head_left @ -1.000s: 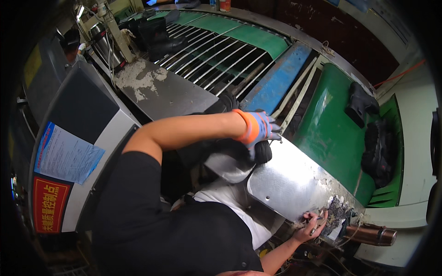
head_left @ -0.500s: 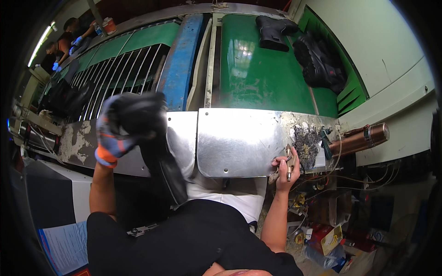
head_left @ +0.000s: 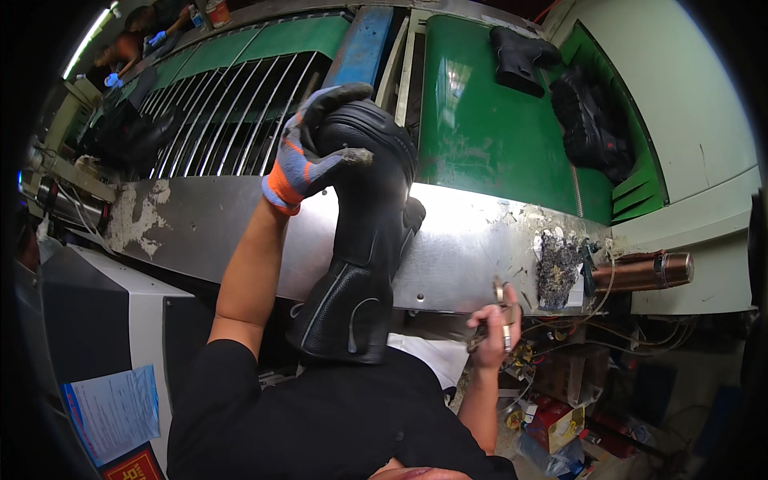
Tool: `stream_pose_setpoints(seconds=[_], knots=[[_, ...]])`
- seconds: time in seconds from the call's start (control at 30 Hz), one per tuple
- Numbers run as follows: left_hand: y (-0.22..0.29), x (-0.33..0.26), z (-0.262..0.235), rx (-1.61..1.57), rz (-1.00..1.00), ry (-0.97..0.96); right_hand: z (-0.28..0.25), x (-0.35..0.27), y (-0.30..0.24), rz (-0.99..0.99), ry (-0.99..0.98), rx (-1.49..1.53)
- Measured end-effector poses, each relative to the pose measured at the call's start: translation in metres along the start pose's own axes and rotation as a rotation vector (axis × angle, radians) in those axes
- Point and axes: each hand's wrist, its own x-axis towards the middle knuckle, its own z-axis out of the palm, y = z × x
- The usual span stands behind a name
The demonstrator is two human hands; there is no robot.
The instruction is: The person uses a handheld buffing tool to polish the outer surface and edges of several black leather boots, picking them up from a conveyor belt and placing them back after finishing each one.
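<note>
My left hand [head_left: 300, 156], in a blue-grey and orange work glove, is wrapped round the foot end of a tall black leather boot [head_left: 364, 232]. The boot is held up over the metal ledge, its wide shaft toward my body. Bare, my right hand [head_left: 492, 324] is closed on a small brass-coloured metal tool [head_left: 506, 334], at the ledge's front edge to the right of the boot. Motion blurs the tool, so its exact kind is unclear.
More black boots [head_left: 520, 60] lie on the green conveyor belt [head_left: 480, 136] beyond the metal ledge [head_left: 456, 256]. Metal bars [head_left: 240, 120] cross the line at left. A copper-coloured cylinder [head_left: 644, 274] and loose hoses are at right. Co-workers stand far left.
My left hand has brought the boot rightward to in front of me and turned it, shaft toward me. My right hand, still on the tool, has dropped slightly nearer my body. The view has shifted.
</note>
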Motion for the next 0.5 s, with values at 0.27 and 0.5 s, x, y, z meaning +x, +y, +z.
stream_pose_setpoints(seconds=[0.27, 0.5], knots=[[0.0, 0.028, 0.012, 0.082, -0.102, -0.058, 0.099, 0.054, -0.057, -0.524, -0.586, -0.305], [-0.015, 0.041, 0.004, 0.058, -0.163, -0.1, 0.167, 0.11, -0.073, -0.639, -0.547, -0.148]])
